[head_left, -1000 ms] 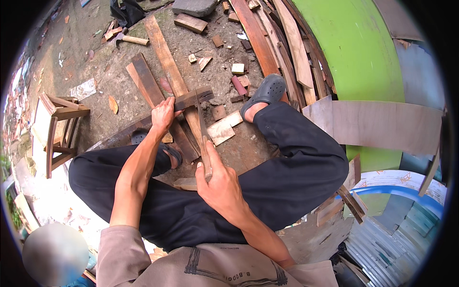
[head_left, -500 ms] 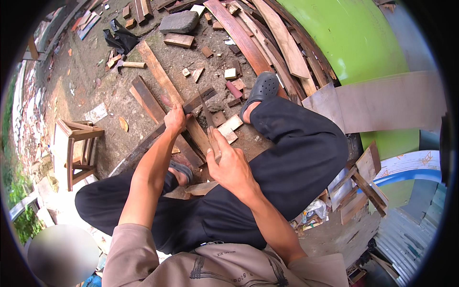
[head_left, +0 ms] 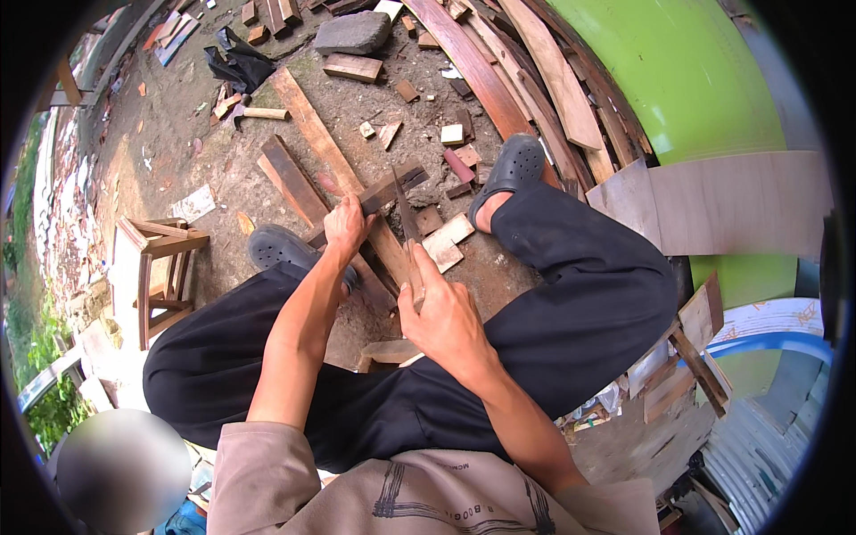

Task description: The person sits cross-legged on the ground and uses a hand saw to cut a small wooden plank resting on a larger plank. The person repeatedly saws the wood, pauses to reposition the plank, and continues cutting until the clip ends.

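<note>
My left hand (head_left: pixel 348 225) is closed around a dark strip of wood (head_left: pixel 394 188), which lies slantwise across a long light-brown plank (head_left: pixel 312 129) and a darker board (head_left: pixel 290 174) on the ground. In my right hand (head_left: pixel 443 323) is the wooden handle of a handsaw. The narrow, tapering saw blade (head_left: pixel 407 214) points away from me and crosses the strip near its far right end. Whether its teeth are in the wood cannot be made out. My left clog (head_left: pixel 278 246) rests at the strip's near part, hiding some of it.
A hammer (head_left: pixel 266 113) lies on the dirt beside a black plastic bag (head_left: pixel 236 64). A small wooden stool (head_left: pixel 144 285) stands at left. Offcuts (head_left: pixel 448 242) and a grey stone block (head_left: pixel 352 33) are scattered ahead. Long planks (head_left: pixel 473 71) are stacked at right, by a green panel (head_left: pixel 678 80).
My left foot has moved forward and left, onto or against the dark strip. The view has shifted slightly. Both hands keep their holds on the strip and the handsaw.
</note>
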`<act>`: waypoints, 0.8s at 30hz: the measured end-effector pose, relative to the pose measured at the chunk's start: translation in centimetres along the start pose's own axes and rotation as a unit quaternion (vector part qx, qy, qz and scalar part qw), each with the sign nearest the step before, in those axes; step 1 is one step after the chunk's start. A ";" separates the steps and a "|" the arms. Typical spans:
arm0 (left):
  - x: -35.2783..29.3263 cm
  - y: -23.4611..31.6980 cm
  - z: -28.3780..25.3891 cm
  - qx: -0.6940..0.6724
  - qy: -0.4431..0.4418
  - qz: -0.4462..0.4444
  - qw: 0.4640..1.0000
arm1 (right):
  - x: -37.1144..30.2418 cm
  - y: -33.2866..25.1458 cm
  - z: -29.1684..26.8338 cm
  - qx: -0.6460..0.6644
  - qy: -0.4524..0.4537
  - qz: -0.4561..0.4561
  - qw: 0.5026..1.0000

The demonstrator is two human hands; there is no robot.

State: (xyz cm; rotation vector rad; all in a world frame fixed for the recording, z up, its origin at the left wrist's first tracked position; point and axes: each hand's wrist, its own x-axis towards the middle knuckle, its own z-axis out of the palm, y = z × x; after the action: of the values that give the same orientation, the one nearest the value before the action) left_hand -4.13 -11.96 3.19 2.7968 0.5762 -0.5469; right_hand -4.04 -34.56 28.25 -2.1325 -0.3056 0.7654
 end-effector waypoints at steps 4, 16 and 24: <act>0.1 -0.6 1.0 -0.013 0.019 0.006 1.000 | 1.6 -1.0 0.7 -0.001 -0.014 0.028 1.000; 1.5 -1.9 2.7 0.020 0.028 0.047 0.998 | 5.0 1.3 1.0 -0.039 0.004 -0.028 0.999; 0.8 -1.3 2.6 0.020 0.033 0.027 0.999 | 4.9 -0.4 -0.2 -0.040 -0.029 0.036 0.998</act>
State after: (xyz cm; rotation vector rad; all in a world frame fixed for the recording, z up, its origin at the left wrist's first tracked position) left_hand -4.79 -11.25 0.35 2.8683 0.5049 -0.4626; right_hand -0.09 -32.16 26.62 -2.2088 -0.2963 0.8705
